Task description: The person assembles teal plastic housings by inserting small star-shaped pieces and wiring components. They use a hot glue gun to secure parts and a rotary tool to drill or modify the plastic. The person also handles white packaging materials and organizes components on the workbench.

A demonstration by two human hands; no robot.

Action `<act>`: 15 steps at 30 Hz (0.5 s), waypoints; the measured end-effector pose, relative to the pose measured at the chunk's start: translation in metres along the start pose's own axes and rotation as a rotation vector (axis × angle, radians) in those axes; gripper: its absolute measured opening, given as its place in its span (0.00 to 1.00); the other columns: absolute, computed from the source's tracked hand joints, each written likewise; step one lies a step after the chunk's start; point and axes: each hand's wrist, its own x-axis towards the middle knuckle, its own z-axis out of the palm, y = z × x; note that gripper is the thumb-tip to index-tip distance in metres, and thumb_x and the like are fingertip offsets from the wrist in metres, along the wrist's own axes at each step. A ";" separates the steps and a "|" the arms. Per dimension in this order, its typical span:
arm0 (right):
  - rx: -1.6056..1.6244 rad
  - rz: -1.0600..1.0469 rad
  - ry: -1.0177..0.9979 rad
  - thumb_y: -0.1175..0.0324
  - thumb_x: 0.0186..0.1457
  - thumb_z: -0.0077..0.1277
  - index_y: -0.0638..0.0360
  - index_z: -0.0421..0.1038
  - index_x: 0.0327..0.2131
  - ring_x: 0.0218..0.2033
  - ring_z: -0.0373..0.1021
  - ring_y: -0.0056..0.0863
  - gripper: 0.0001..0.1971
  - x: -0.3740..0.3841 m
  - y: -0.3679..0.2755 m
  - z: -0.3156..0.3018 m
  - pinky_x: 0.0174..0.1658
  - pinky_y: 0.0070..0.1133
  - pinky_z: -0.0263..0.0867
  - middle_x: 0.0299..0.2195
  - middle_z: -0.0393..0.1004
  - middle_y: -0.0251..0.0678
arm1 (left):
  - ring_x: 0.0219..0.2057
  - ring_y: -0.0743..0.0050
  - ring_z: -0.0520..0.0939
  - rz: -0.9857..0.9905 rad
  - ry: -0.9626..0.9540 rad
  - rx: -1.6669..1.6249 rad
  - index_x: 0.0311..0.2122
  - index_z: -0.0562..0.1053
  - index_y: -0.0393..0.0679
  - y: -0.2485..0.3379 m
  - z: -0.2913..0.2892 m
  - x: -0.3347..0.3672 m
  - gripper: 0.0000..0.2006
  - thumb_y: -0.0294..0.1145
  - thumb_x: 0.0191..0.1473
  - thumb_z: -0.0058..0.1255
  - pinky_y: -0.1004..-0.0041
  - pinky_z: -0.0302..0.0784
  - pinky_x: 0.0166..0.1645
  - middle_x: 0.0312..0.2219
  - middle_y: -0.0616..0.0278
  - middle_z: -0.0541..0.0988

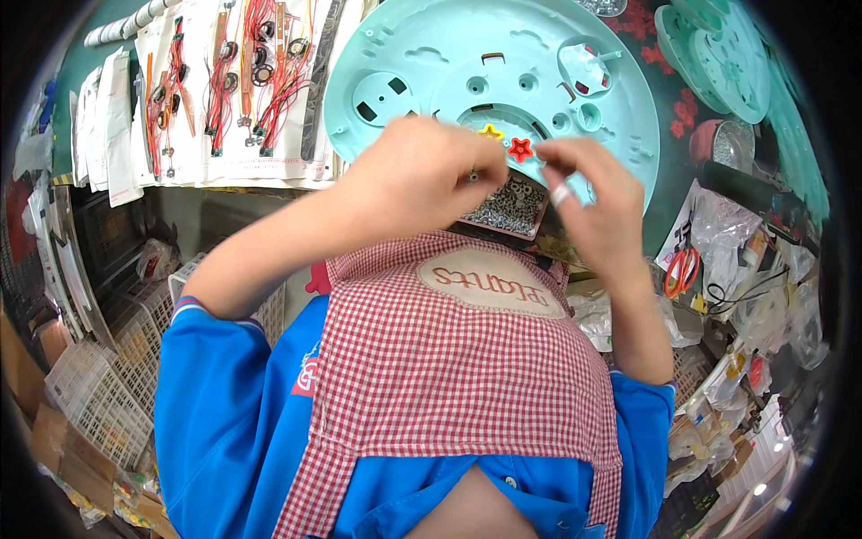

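Note:
My left hand [426, 171] is closed, its fingertips pinched beside a small metal bit that I cannot make out clearly. It hovers over the near edge of a large mint-green plastic shell [431, 31] and is slightly blurred. Across from it, my right hand [597, 198] has its thumb and fingers apart, with a white band around one digit. Its fingertips come close to a red star-shaped piece [520, 149] in the shell. A yellow star-shaped piece [490, 132] lies just left of the red one. Below, between my hands, sits a tray of small screws [507, 207].
Wired speaker assemblies [260, 67] lie on white sheets at the left of the table. More mint-green shells [718, 58] are stacked at the far right. Orange-handled scissors [682, 272] and plastic bags lie at the right; white crates [108, 386] stand low at the left.

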 end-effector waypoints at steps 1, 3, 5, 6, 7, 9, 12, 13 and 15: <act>-0.004 0.045 -0.025 0.76 0.47 0.53 0.60 0.74 0.33 0.30 0.72 0.34 0.08 0.010 0.009 -0.003 0.33 0.23 0.68 0.29 0.75 0.38 | 0.21 0.66 0.78 -0.017 0.046 0.024 0.28 0.76 0.43 -0.003 -0.002 0.013 0.04 0.27 0.42 0.56 0.73 0.73 0.27 0.23 0.61 0.78; -0.122 -0.042 -0.093 0.75 0.46 0.53 0.59 0.75 0.32 0.30 0.71 0.32 0.07 0.021 0.028 0.000 0.34 0.25 0.68 0.28 0.76 0.34 | 0.23 0.63 0.79 -0.006 -0.052 0.173 0.26 0.76 0.43 -0.024 -0.002 0.034 0.03 0.29 0.42 0.57 0.71 0.74 0.30 0.23 0.62 0.78; -0.228 -0.176 -0.130 0.75 0.45 0.54 0.58 0.75 0.31 0.30 0.71 0.31 0.06 0.028 0.039 0.002 0.34 0.25 0.67 0.27 0.76 0.33 | 0.23 0.61 0.78 -0.010 -0.105 0.243 0.25 0.77 0.44 -0.044 0.008 0.043 0.04 0.30 0.41 0.57 0.68 0.75 0.31 0.22 0.61 0.78; -0.223 -0.179 -0.147 0.74 0.44 0.55 0.57 0.76 0.30 0.31 0.70 0.30 0.07 0.028 0.041 0.002 0.35 0.25 0.67 0.26 0.76 0.32 | 0.23 0.59 0.78 -0.014 -0.131 0.280 0.25 0.77 0.44 -0.049 0.011 0.043 0.04 0.31 0.41 0.57 0.67 0.75 0.32 0.22 0.61 0.78; -0.201 -0.143 -0.154 0.74 0.43 0.55 0.57 0.76 0.30 0.31 0.70 0.30 0.07 0.028 0.041 0.002 0.35 0.25 0.67 0.26 0.76 0.32 | 0.24 0.61 0.78 -0.025 -0.176 0.331 0.24 0.77 0.44 -0.049 0.012 0.045 0.04 0.31 0.40 0.58 0.66 0.75 0.32 0.22 0.63 0.77; -0.157 -0.073 -0.167 0.73 0.42 0.56 0.57 0.75 0.29 0.31 0.70 0.30 0.06 0.026 0.041 0.002 0.34 0.25 0.67 0.25 0.76 0.32 | 0.26 0.64 0.77 -0.045 -0.264 0.436 0.24 0.77 0.45 -0.049 0.013 0.048 0.04 0.31 0.40 0.58 0.66 0.75 0.32 0.23 0.65 0.75; -0.192 -0.084 -0.163 0.73 0.40 0.57 0.57 0.75 0.27 0.33 0.69 0.29 0.06 0.026 0.040 0.000 0.37 0.26 0.66 0.25 0.74 0.30 | 0.31 0.70 0.75 0.151 -0.149 0.377 0.22 0.78 0.46 -0.050 0.010 0.051 0.03 0.31 0.38 0.58 0.68 0.73 0.34 0.26 0.69 0.72; -0.224 -0.118 -0.143 0.73 0.40 0.57 0.57 0.74 0.26 0.34 0.69 0.30 0.06 0.027 0.040 -0.001 0.40 0.27 0.64 0.26 0.74 0.30 | 0.33 0.71 0.73 0.161 -0.155 0.372 0.22 0.77 0.46 -0.051 0.009 0.052 0.03 0.31 0.38 0.58 0.69 0.73 0.34 0.27 0.69 0.70; -0.286 -0.188 -0.102 0.73 0.39 0.58 0.57 0.74 0.24 0.37 0.67 0.30 0.05 0.029 0.041 -0.001 0.44 0.29 0.61 0.28 0.72 0.29 | 0.36 0.73 0.71 0.181 -0.166 0.362 0.20 0.77 0.47 -0.054 0.009 0.054 0.02 0.31 0.37 0.58 0.71 0.72 0.36 0.29 0.70 0.68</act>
